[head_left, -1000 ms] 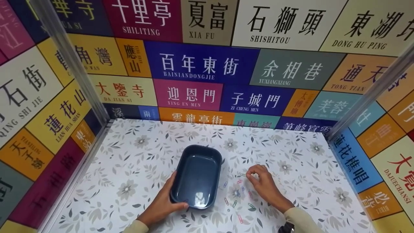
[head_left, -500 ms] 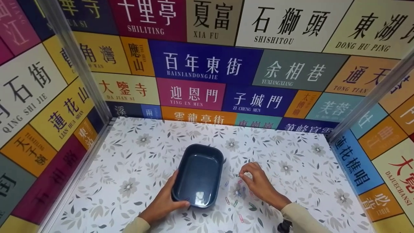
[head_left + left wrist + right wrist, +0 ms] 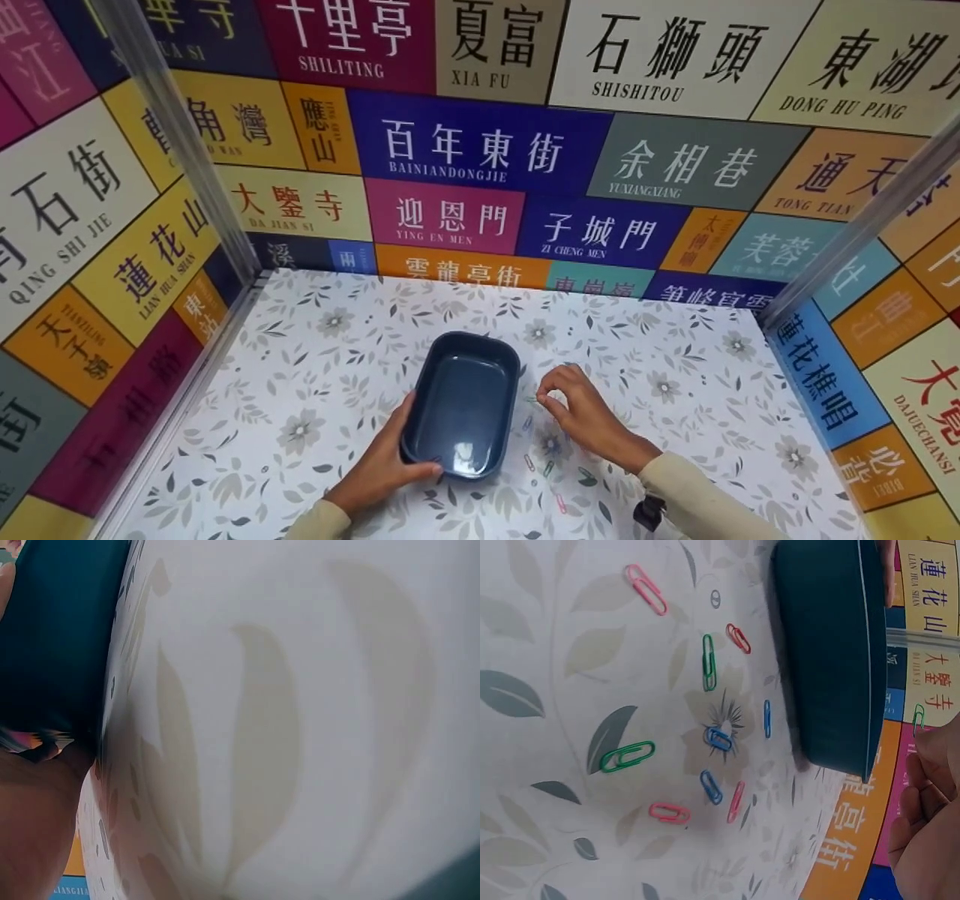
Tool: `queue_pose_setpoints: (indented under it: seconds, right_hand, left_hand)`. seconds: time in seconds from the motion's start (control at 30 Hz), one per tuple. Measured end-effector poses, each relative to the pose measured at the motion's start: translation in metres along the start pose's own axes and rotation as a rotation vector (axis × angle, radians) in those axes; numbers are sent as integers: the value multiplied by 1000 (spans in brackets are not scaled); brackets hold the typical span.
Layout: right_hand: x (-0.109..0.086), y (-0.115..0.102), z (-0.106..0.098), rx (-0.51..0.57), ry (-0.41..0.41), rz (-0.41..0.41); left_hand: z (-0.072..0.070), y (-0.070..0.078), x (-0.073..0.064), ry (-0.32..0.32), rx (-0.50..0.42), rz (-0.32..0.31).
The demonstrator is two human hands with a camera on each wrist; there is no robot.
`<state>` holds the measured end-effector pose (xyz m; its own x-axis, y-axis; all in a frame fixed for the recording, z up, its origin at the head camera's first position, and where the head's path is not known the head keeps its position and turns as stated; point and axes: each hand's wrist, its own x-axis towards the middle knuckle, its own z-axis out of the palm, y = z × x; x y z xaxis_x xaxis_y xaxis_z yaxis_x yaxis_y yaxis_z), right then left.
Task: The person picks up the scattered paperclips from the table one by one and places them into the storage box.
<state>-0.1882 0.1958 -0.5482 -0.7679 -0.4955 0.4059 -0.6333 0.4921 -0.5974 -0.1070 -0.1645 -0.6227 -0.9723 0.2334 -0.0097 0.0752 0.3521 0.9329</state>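
Observation:
A deep blue rectangular dish [image 3: 459, 409] with rounded corners stands on the table. My left hand [image 3: 382, 461] grips its near left side, thumb over the rim and fingers along the outer wall. Between thumb and forefinger, my right hand [image 3: 589, 412] pinches a green paper clip [image 3: 919, 720], just right of the dish and apart from it. Several paper clips lie scattered below that hand, among them a pink paper clip [image 3: 646, 589], a green paper clip [image 3: 628, 756] and a blue paper clip [image 3: 767, 718]. The left wrist view shows mainly the tabletop and part of the dish.
The table [image 3: 300, 360] has a white covering with grey flowers and leaves. Colourful sign-covered walls [image 3: 480, 142] rise behind it and at both sides, joined by clear corner posts. A dark band [image 3: 649, 512] sits on the right wrist.
My right hand has moved left toward the dish, carrying the green paper clip. The left hand keeps its hold on the dish. The view has shifted slightly.

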Motion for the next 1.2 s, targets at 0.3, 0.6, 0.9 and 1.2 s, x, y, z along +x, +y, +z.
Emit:
queue_pose_setpoints:
  seconds: [0.3, 0.6, 0.9, 1.2]
  right_hand:
    - [18, -11, 6, -7, -67, -21]
    - [36, -18, 7, 10, -135, -33]
    - [49, -25, 14, -19, -214, -35]
    - [62, -34, 23, -84, -271, -111]
  left_hand:
    - [-1, 3, 1, -14, 2, -1]
    - [-1, 1, 2, -18, 13, 7]
    - [-1, 0, 3, -13, 14, 27]
    - [-1, -1, 3, -26, -6, -8]
